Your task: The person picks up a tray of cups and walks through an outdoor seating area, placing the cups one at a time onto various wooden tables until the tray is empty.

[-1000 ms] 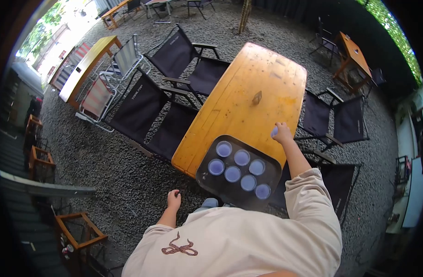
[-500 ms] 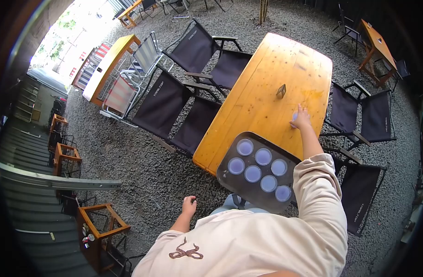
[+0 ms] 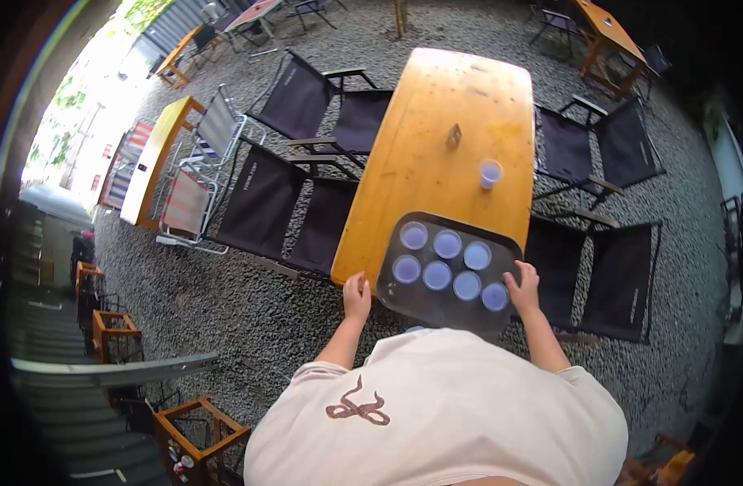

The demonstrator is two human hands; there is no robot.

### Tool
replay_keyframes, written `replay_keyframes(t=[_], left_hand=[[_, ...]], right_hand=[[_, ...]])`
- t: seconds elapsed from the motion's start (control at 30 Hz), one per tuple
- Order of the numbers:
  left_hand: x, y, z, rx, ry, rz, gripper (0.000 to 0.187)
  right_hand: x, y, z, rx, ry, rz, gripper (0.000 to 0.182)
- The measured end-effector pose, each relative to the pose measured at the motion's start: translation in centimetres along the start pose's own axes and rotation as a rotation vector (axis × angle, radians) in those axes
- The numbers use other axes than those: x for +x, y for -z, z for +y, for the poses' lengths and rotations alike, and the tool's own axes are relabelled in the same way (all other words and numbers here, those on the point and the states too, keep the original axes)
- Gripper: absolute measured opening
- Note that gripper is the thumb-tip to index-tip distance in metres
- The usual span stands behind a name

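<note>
A dark tray (image 3: 396, 301) rests on the near end of the wooden table (image 3: 420, 174), its near side reaching past the edge toward my body. Several clear plastic cups (image 3: 437, 275) of pale purple liquid stand on it in two rows. Another such cup (image 3: 491, 175) stands alone on the tabletop beyond the tray. My right hand (image 3: 525, 289) is at the tray's right rim, thumb and fingers apart, close to the nearest cup. Beside the table's left corner, just left of the tray, is my left hand (image 3: 357, 300), fingers loosely bent and holding nothing.
A small dark pyramid-shaped object (image 3: 454, 136) sits mid-table. Black folding chairs (image 3: 262, 194) line the left side, with more black chairs (image 3: 631, 146) on the right. Gravel (image 3: 258, 312) covers the ground. Wooden stools (image 3: 200, 429) stand at lower left; further tables are behind.
My right hand has let go of the cup on the table and drawn back to the tray's right rim. My left hand has risen from my side to the table's left corner.
</note>
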State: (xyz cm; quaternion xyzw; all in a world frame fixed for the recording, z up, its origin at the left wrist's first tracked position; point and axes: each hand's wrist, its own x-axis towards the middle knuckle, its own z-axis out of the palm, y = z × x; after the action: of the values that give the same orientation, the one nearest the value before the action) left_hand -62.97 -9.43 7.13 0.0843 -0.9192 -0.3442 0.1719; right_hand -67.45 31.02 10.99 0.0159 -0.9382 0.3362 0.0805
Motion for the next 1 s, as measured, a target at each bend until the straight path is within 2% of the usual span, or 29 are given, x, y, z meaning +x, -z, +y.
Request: replay_keyframes(t=[0.07,0.13,0.17,0.27,0.37,0.5,0.63,0.83,0.93,0.97,1.0], left_hand=[[2.8,-0.3,4.8,-0.021,-0.21,0.006,0.025],[4.8,-0.4,9.1,-0.052,-0.452,-0.153,0.029],[5.3,-0.7,10.8,-0.066,-0.575,-0.227,0.031],[5.3,-2.8,15.0,-0.083,-0.818,-0.515,0.043],[4.2,-4.3,18.2,0.069,-0.942,-0.712,0.055],[2.8,-7.3,19.0,0.293,-1.14,-0.767,0.066],[1.9,-9.2,18.7,0.456,-1.202,-0.738,0.065],[1.2,-10.5,18.4,0.44,-1.042,-0.756,0.053],[1.1,-10.1,19.1,0.403,-0.94,-0.803,0.054],[1.5,-8.7,20.1,0.396,-0.937,-0.815,0.055],[1.8,-7.6,20.8,0.393,-0.934,-0.827,0.055]], right_hand=[[-1.9,1.8,-4.2,-0.091,-0.003,-0.174,0.062],[-2.3,3.2,-7.8,-0.243,-0.036,-0.361,0.078],[-2.7,2.4,-7.4,-0.348,0.013,-0.353,0.085],[-2.9,1.5,-7.5,-0.414,-0.023,-0.421,0.085],[-2.9,0.5,-6.8,-0.46,-0.049,-0.446,0.08],[-3.0,0.1,-6.4,-0.449,-0.096,-0.488,0.072],[-3.3,-0.4,-5.6,-0.416,-0.098,-0.469,0.072],[-2.9,1.3,-5.5,-0.166,-0.106,-0.468,0.084],[-3.1,1.2,-3.8,0.041,0.05,-0.305,0.084],[-3.2,1.1,-3.2,0.079,0.108,-0.223,0.075],[-3.5,0.3,-2.0,0.19,0.045,-0.142,0.071]])
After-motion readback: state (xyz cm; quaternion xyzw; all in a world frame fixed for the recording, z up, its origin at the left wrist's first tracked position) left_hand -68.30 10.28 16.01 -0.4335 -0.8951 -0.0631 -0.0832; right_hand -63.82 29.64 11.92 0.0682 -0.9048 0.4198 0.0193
